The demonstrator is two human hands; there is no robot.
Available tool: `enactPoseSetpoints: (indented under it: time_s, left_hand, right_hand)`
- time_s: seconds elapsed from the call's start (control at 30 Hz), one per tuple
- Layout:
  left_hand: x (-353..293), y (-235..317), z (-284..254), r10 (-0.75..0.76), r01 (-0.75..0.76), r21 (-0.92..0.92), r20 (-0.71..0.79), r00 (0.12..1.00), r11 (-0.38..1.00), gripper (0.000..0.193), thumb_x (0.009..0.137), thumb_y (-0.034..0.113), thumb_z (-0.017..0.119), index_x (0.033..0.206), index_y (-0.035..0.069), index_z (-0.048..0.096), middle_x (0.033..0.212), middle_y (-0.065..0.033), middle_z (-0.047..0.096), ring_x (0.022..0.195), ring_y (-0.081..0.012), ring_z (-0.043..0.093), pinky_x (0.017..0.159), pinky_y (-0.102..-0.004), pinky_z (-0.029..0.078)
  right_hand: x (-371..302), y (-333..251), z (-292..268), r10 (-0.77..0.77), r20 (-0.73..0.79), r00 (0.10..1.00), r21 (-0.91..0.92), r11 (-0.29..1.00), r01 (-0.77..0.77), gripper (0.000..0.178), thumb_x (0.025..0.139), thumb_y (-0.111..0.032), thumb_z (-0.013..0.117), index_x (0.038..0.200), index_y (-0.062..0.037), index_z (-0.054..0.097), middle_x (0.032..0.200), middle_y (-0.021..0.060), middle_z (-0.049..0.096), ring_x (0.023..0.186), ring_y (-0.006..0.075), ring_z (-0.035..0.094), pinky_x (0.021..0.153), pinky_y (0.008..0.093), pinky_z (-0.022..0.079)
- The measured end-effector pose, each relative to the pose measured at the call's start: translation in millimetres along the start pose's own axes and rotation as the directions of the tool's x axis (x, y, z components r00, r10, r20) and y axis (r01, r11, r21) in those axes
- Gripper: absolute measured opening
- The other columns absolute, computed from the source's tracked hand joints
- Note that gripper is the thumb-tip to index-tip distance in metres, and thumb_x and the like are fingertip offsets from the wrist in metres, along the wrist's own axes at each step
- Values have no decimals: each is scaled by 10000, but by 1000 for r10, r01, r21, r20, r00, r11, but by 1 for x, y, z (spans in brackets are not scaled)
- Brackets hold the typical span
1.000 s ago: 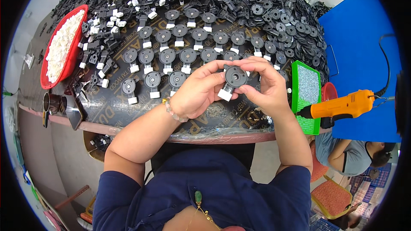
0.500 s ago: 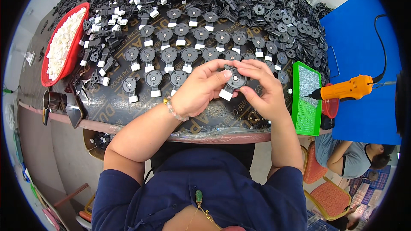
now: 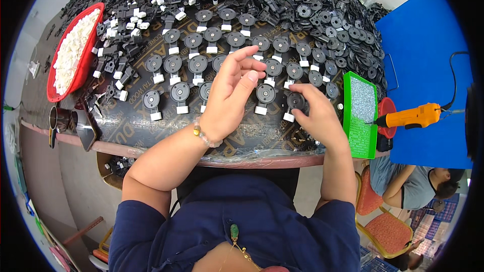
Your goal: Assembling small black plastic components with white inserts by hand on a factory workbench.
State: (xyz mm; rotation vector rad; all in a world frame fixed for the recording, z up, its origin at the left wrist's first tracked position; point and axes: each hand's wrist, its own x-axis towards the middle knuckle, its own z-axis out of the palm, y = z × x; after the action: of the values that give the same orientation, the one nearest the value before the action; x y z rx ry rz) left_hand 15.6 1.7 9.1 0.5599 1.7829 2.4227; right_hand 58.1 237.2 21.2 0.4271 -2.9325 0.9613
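Note:
My right hand (image 3: 318, 116) has its thumb and forefinger around the edge of a black plastic disc part (image 3: 296, 102) with a white end block, low over or on the dark table; whether it touches the table I cannot tell. Empty, my left hand (image 3: 233, 93) hovers over the rows with fingers apart, hiding some parts below. Just between the hands lies a similar black disc part (image 3: 265, 93), white block toward me. Several more like it lie in rows, such as a disc part (image 3: 179, 91) left of my left hand.
A red basket (image 3: 101, 25) of white pieces stands left; heaps of black parts (image 3: 338, 25) cover the back. To the right are a green tray (image 3: 374, 146) of small metal pieces and an orange electric screwdriver (image 3: 416, 116) on a cable. A person (image 3: 418, 186) sits beyond.
Both hands held one disc part together; now they are apart. The left has let go and opened, while the right is lower and to the right with a part. The screwdriver's tip has shifted right.

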Motion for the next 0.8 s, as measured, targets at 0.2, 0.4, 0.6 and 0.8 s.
enactPoseSetpoints:
  time_s: [0.2,0.4,0.6,0.8]
  left_hand:
    - [-4,-1,0,70,-70,-23,-9,998,997,417,1048,178,515,1432,24,462,1206,-95,630,1069,-160,609,924,-304,470]
    - [-13,6,-1,384,-398,294,105,917,869,391,976,116,558,1350,2,540,1215,-149,613,1104,-263,599,978,-388,472]
    - [-15,4,-6,734,-764,441,285,616,471,413,861,114,632,1269,52,618,1284,-191,571,1132,-362,587,964,-458,453]
    - [-11,3,-12,769,-737,485,184,612,471,391,891,156,610,1269,62,632,1367,-215,518,1189,-366,545,1009,-482,420]
  right_hand:
    - [12,-9,4,-52,-2,999,-69,996,52,551,788,-18,750,1315,-43,590,1291,165,619,1230,348,579,1052,408,458]
    - [62,-55,-29,-249,-264,932,-198,959,201,412,790,-43,762,1190,-21,663,1166,169,682,1128,352,642,990,398,495]
    - [194,-94,46,-451,-137,882,-131,891,436,304,842,-85,733,1140,-43,687,1066,162,706,1017,337,675,894,410,529]
    - [301,-121,124,-367,-12,930,-312,885,345,292,843,-204,767,1054,-34,659,968,175,720,934,361,695,817,453,547]
